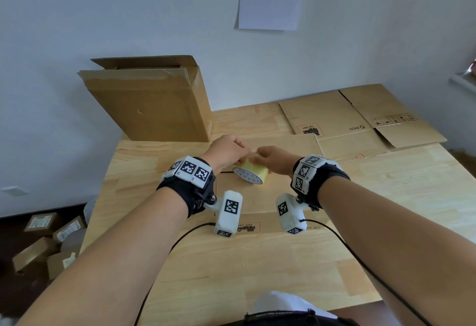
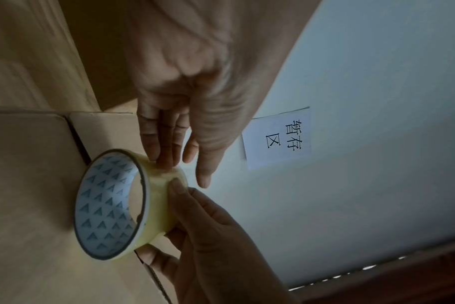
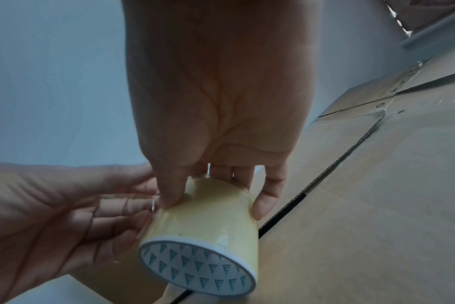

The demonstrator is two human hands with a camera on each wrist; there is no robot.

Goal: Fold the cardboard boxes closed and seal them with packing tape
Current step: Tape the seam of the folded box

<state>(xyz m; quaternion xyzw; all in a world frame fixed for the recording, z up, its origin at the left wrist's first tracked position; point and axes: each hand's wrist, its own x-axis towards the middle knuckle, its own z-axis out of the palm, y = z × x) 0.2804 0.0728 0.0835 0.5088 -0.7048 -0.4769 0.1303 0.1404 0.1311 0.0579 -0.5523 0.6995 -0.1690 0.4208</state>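
Pale wall and a wooden desk (image 1: 257, 261) frame the flattened cardboard box (image 1: 257, 197), on which the tape roll (image 1: 251, 175) rests. Beside the roll, the right hand (image 1: 277, 159) grips it, thumb on top. The left hand (image 1: 228, 152) pinches its loose end; I'd peel slowly and evenly, keeping the roll steady.
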